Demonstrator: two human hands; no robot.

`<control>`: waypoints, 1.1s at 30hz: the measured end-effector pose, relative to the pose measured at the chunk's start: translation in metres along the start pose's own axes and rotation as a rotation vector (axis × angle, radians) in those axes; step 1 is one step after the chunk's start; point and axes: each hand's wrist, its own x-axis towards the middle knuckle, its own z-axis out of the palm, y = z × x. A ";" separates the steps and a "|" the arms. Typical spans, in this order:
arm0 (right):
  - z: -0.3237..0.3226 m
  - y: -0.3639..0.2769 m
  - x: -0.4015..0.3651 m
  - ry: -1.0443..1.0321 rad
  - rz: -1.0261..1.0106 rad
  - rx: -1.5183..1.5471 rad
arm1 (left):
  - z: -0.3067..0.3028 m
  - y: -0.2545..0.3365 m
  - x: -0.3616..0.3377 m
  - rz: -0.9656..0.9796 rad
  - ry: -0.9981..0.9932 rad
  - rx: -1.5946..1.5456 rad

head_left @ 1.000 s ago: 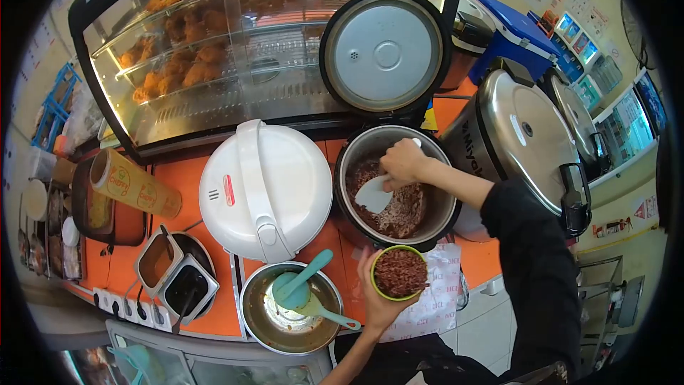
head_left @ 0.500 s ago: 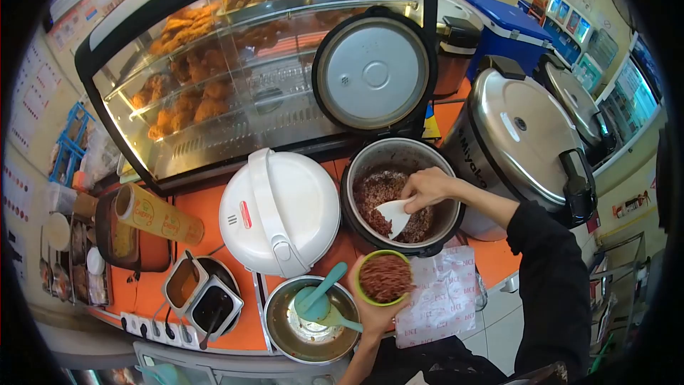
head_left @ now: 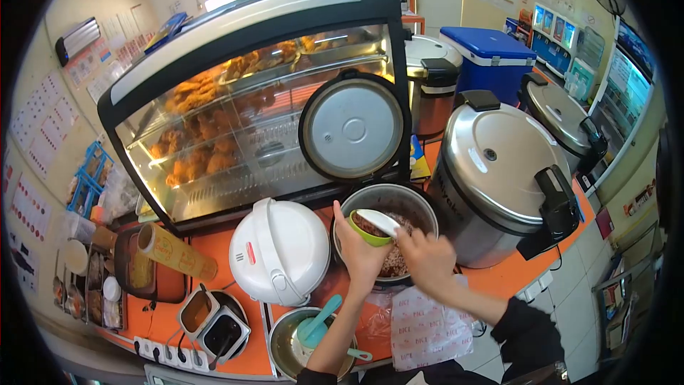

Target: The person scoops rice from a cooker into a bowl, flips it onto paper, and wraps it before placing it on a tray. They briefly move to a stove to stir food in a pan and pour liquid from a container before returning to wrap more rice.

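My left hand (head_left: 362,253) is wrapped round a small green bowl (head_left: 375,241) of reddish-brown rice, tilted over the open rice cooker (head_left: 426,207). In my right hand (head_left: 427,260), slightly blurred, is a white rice paddle (head_left: 379,222), its blade lying over the bowl's mouth against the rice. More reddish rice (head_left: 394,265) shows inside the cooker pot below, partly hidden by both hands. The cooker's raised lid (head_left: 353,128) stands behind it, in front of the glass display case.
A closed white rice cooker (head_left: 278,253) stands left, a big steel one (head_left: 506,164) right. Printed wrapping paper (head_left: 431,331) lies in front. Nearby are a metal bowl (head_left: 281,346) with turquoise scoops, sauce containers (head_left: 222,335) and a display case (head_left: 249,121) of fried chicken.
My left hand has raised the green bowl from beside the cooker to over its pot. My right hand has brought the paddle up out of the pot to the bowl. The view has tilted up.
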 end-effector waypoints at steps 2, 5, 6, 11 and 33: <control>-0.001 -0.007 -0.018 -0.014 0.075 0.089 | 0.002 0.007 0.002 0.004 -0.071 -0.132; -0.007 0.011 -0.016 -0.025 0.050 0.145 | 0.011 -0.003 0.003 -0.001 -0.061 -0.290; -0.013 0.021 -0.010 -0.006 0.088 0.189 | 0.009 -0.004 0.002 0.021 -0.058 -0.269; -0.029 0.050 0.019 -0.296 0.395 0.816 | 0.005 -0.008 0.008 0.133 -0.027 -0.262; -0.027 0.041 0.002 -0.424 0.321 0.089 | -0.048 0.001 -0.015 -0.183 -0.070 -0.539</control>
